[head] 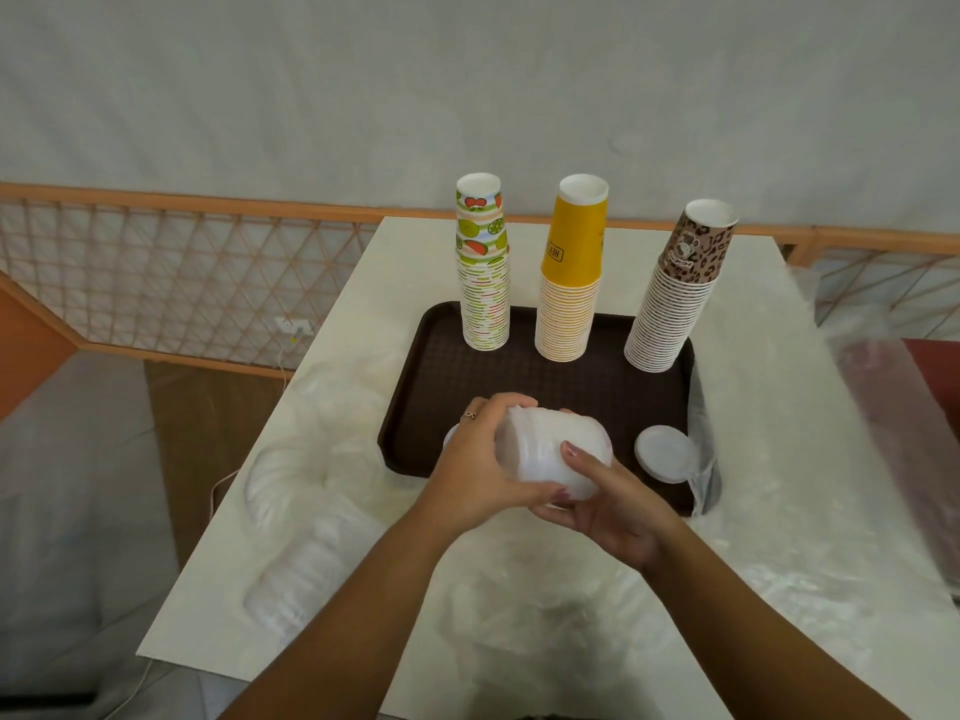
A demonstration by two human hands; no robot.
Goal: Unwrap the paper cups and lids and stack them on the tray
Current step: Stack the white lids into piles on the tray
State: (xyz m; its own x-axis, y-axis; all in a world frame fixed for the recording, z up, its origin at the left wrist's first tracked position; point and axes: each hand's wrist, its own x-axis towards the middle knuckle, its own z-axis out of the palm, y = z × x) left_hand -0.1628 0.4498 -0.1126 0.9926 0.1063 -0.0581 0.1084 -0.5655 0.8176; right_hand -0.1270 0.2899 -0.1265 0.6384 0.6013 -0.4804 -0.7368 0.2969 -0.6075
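Here: 3 cup stacks on tray; 2 hands' grip clasping lid stack.

Brown tray; fruit-print, yellow, leopard-print cups; white lids.

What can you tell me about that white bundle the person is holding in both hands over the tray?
It is a stack of white plastic lids, lying on its side and held above the near edge of the brown tray. The ribbed rims show along its length. It looks glossy and slightly blurred, so I cannot tell whether wrapping still covers it. The left hand curls over its left end and the right hand cups it from below and the right, one finger across the front.
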